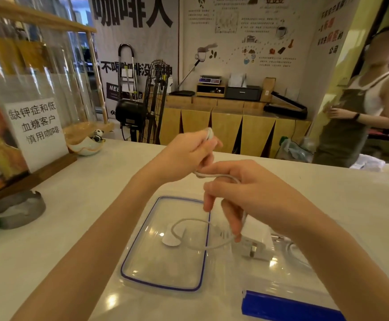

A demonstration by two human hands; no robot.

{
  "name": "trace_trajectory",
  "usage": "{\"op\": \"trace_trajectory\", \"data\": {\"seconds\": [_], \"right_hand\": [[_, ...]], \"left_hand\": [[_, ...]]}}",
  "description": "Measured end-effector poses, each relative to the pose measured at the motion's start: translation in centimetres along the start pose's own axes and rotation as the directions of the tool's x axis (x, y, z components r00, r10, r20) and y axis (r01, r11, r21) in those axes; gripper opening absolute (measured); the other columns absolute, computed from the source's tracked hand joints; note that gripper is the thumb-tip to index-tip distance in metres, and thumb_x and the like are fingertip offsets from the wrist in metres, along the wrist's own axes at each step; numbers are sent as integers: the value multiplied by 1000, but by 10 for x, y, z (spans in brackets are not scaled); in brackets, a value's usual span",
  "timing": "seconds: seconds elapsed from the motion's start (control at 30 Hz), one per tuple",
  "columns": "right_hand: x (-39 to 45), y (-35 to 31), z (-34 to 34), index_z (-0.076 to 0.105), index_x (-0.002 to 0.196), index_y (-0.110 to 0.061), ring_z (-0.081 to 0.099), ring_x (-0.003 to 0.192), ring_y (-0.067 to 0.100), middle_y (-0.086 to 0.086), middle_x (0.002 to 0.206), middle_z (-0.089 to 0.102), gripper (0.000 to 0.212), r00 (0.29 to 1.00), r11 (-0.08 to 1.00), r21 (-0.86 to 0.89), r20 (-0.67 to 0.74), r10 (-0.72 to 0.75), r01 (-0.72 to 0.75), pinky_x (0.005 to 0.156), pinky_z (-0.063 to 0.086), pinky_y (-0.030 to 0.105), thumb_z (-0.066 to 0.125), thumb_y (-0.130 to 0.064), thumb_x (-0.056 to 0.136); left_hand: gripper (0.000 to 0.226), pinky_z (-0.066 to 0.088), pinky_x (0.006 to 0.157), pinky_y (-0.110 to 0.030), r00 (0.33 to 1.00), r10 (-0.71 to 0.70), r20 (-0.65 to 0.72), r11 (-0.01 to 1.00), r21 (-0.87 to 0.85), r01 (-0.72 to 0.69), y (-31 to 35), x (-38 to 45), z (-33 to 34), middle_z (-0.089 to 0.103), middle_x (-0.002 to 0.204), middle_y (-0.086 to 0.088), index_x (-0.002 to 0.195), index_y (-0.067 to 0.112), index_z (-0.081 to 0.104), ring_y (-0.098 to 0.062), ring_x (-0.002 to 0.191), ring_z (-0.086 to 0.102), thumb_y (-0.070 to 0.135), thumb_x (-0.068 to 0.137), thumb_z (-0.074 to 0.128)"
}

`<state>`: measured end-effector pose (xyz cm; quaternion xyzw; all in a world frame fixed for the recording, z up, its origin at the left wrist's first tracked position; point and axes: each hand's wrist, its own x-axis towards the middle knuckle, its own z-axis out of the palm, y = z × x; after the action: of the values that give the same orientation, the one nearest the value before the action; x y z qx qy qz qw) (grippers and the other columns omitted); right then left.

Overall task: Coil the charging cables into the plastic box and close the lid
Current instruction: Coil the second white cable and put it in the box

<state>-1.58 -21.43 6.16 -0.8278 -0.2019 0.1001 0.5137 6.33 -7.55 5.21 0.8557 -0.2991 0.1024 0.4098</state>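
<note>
My left hand (186, 156) is raised above the counter, pinching folded loops of a white charging cable (219, 177). My right hand (242, 193) holds the same cable lower down; the cord runs from its fingers in a curve to a round white charger puck (171, 239). The puck rests on a clear lid with a blue rim (142, 232) that lies flat on the white counter. To the right lies a white power adapter (256, 242) with metal prongs, seemingly inside the clear plastic box (281, 269), whose blue clasp (288, 306) shows at the bottom.
A metal ashtray (17, 209) sits at the left, behind it a framed paper sign (36, 126) and a small white dish (87, 144). A person in an apron (360, 112) stands beyond the counter's far right edge. More white cable (297, 256) lies at the right.
</note>
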Motion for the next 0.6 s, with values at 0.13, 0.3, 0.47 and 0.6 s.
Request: {"op": "trace_trajectory", "data": {"seconds": [0.13,0.3,0.47,0.6], "right_hand": [[-10,-7,-27,59,111,-21,38,31,5,1,68,70,24,983,993,-22,-139,-115,113,33,36,20,50,-14,89],[-9,-6,-42,61,100,-11,37,31,6,4,71,71,16,936,962,26,-237,-260,273,32,34,19,53,-11,87],[-1,-3,-35,66,83,-11,38,29,9,3,60,68,11,854,911,96,-397,-336,402,31,36,20,63,-20,76],[4,4,-24,69,86,-16,39,30,12,1,55,62,12,818,913,81,-481,-316,401,31,36,20,63,-23,78]], "left_hand": [[31,36,41,-17,952,-115,283,988,-69,140,0,-4,-15,50,42,8,73,19,57,-2,34,40,24,96,36],[38,25,37,-17,717,167,677,844,-474,251,-2,-8,-36,41,46,11,83,6,61,-4,38,29,34,93,38],[39,26,35,-15,572,461,679,544,-725,423,3,-5,-38,29,45,5,78,3,58,-7,35,26,30,95,35],[51,16,34,-21,572,581,580,82,-740,667,9,-2,-34,17,40,3,82,-6,53,-9,32,14,36,95,29]]}}
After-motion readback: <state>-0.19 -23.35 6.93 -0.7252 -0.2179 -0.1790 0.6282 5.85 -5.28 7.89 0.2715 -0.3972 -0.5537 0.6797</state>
